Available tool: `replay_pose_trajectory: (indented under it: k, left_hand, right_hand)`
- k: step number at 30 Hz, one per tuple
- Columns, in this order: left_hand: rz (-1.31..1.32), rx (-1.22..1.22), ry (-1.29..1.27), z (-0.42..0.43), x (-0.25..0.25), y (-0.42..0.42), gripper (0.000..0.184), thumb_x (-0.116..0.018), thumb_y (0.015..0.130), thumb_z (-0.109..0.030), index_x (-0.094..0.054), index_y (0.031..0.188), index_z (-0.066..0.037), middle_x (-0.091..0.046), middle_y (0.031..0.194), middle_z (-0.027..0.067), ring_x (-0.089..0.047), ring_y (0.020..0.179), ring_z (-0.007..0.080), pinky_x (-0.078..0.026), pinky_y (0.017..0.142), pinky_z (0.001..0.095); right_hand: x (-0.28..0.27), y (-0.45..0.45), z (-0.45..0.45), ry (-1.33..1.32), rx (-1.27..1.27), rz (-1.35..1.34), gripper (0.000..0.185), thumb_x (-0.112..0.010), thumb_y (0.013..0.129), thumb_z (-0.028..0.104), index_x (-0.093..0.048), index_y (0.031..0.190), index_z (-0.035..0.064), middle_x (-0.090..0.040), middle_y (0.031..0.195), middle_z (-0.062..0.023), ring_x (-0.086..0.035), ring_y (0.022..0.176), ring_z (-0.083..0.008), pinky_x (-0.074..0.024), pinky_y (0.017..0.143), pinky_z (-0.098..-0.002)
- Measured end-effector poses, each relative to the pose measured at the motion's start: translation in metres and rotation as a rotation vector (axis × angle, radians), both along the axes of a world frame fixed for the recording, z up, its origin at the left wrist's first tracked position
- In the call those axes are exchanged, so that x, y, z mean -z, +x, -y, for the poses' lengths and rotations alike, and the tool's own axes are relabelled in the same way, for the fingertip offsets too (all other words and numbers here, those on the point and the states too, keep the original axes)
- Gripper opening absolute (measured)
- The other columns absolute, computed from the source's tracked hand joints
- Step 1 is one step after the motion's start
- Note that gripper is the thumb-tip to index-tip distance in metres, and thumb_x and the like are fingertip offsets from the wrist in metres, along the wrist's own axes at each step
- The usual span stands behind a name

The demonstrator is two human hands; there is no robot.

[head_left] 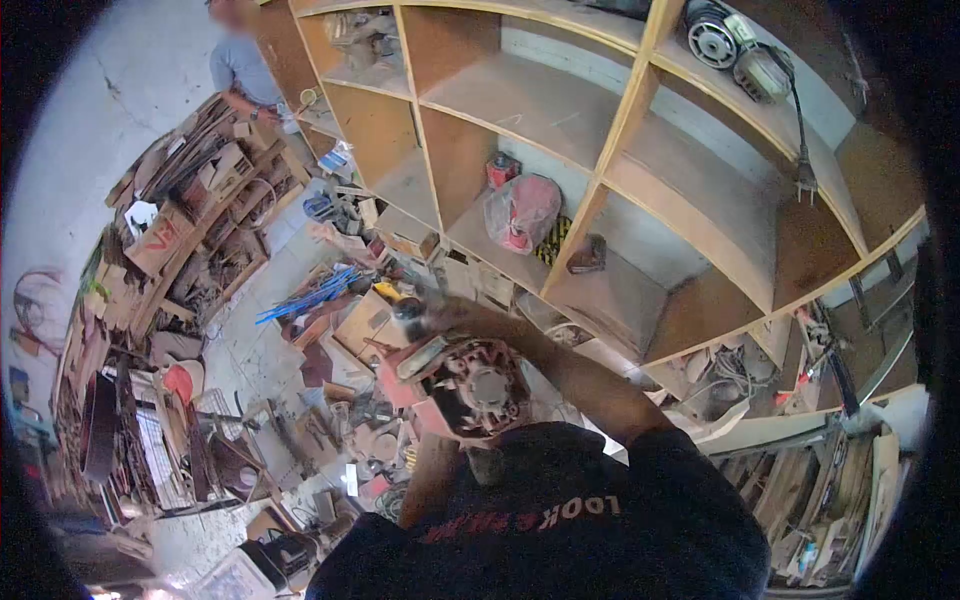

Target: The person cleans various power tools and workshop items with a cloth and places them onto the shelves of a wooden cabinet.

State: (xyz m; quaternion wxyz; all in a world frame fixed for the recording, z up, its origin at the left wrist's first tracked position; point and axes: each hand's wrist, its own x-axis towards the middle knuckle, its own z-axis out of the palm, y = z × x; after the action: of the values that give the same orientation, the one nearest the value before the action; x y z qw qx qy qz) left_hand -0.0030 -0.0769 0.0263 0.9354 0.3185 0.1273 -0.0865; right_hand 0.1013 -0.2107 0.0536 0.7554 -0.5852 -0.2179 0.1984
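A red and grey machine [480, 390] with an open, ribbed metal housing is close in front of my dark shirt. My left forearm runs up beneath it, and the machine hides my left hand and its fingers. From the right, my right arm reaches across above the machine. My right hand [447, 314] is blurred beside a small dark and grey object [407, 308] with a yellow part near it; whether the fingers grip it is unclear.
Wooden shelving [600, 190] spans the upper right, with a bagged red item [525, 212] and a corded power tool [762, 72]. Wood scraps, blue strips [310, 292] and boxes litter the floor at left. Another person [243, 70] is at the upper left. Planks [800, 500] lie lower right.
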Motion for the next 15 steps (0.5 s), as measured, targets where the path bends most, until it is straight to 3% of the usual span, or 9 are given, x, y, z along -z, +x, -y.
replay_pose_trajectory:
  k: [3,5,6,7,8,10,12,14,15]
  left_hand:
    - [-0.005,-0.004,-0.005,-0.007,-0.001,0.002,0.049,-0.055,0.086,-0.045,-0.053,0.122,-0.011,-0.059,0.112,0.0087,-0.057,0.106,0.0276,-0.045,0.095,0.0433]
    - [0.0,-0.013,-0.001,-0.012,-0.003,0.008,0.05,-0.054,0.086,-0.045,-0.052,0.123,-0.011,-0.059,0.113,0.0086,-0.057,0.106,0.0276,-0.045,0.095,0.0434]
    - [0.001,-0.018,0.001,-0.016,-0.003,0.009,0.05,-0.054,0.086,-0.045,-0.052,0.123,-0.011,-0.059,0.113,0.0085,-0.057,0.106,0.0276,-0.044,0.095,0.0435]
    - [0.002,-0.026,0.002,-0.02,-0.004,0.01,0.05,-0.054,0.086,-0.045,-0.052,0.123,-0.011,-0.058,0.113,0.0085,-0.057,0.107,0.0276,-0.044,0.096,0.0436]
    - [0.004,-0.031,0.002,-0.024,-0.005,0.01,0.051,-0.054,0.086,-0.046,-0.052,0.123,-0.011,-0.058,0.113,0.0084,-0.057,0.107,0.0276,-0.044,0.096,0.0437]
    - [0.009,-0.041,0.002,-0.032,-0.005,0.011,0.051,-0.054,0.086,-0.046,-0.051,0.124,-0.011,-0.058,0.114,0.0084,-0.056,0.107,0.0276,-0.044,0.096,0.0439]
    - [0.016,-0.056,0.0,-0.041,-0.003,0.01,0.052,-0.054,0.086,-0.046,-0.051,0.125,-0.011,-0.058,0.114,0.0083,-0.056,0.108,0.0276,-0.044,0.096,0.0441]
    - [0.02,-0.057,0.0,-0.05,-0.003,0.006,0.052,-0.053,0.087,-0.047,-0.051,0.125,-0.011,-0.058,0.115,0.0082,-0.056,0.108,0.0276,-0.044,0.097,0.0442]
    - [0.023,-0.058,0.0,-0.054,-0.002,0.005,0.053,-0.053,0.087,-0.047,-0.05,0.125,-0.011,-0.057,0.115,0.0081,-0.056,0.108,0.0276,-0.044,0.097,0.0443]
  right_hand:
    - [0.019,-0.01,0.001,0.212,-0.082,0.146,0.046,-0.067,0.087,0.034,-0.057,0.122,0.0052,-0.057,0.111,-0.0034,-0.053,0.099,-0.0111,-0.0439,0.083,-0.0261]
    - [0.008,0.0,0.005,-0.216,-0.035,0.72,0.054,-0.072,0.08,0.036,-0.057,0.122,0.0046,-0.058,0.11,-0.0051,-0.057,0.099,-0.0163,-0.046,0.086,-0.0312]
    - [0.004,-0.013,0.015,-0.351,-0.003,0.459,0.056,-0.072,0.078,0.034,-0.057,0.122,0.0034,-0.061,0.107,-0.01,-0.06,0.099,-0.0206,-0.0475,0.088,-0.0363]
    - [0.007,-0.019,0.026,-0.347,0.0,0.452,0.056,-0.072,0.078,0.034,-0.057,0.122,0.0034,-0.061,0.107,-0.01,-0.06,0.099,-0.0206,-0.0475,0.088,-0.0363]
    - [0.01,-0.024,0.036,-0.353,0.082,0.212,0.057,-0.073,0.077,0.035,-0.057,0.122,0.0039,-0.063,0.106,-0.0126,-0.061,0.097,-0.0231,-0.0485,0.086,-0.0367]
    - [0.031,-0.034,0.07,-0.47,0.269,0.145,0.057,-0.074,0.075,0.035,-0.058,0.122,0.0058,-0.065,0.102,-0.0168,-0.063,0.095,-0.0283,-0.0499,0.085,-0.0379]
    - [0.046,-0.048,0.091,-0.575,0.378,0.318,0.056,-0.074,0.075,0.034,-0.058,0.122,0.0073,-0.066,0.1,-0.0184,-0.063,0.096,-0.0311,-0.0503,0.085,-0.0386]
    - [0.04,-0.07,0.1,-1.043,0.365,0.337,0.054,-0.074,0.074,0.036,-0.059,0.119,0.0085,-0.063,0.107,-0.0187,-0.062,0.098,-0.0345,-0.0518,0.083,-0.0405]
    - [0.067,-0.073,0.108,-1.25,0.207,0.541,0.053,-0.072,0.075,0.039,-0.059,0.117,0.009,-0.061,0.113,-0.0182,-0.063,0.097,-0.0344,-0.0522,0.082,-0.041]
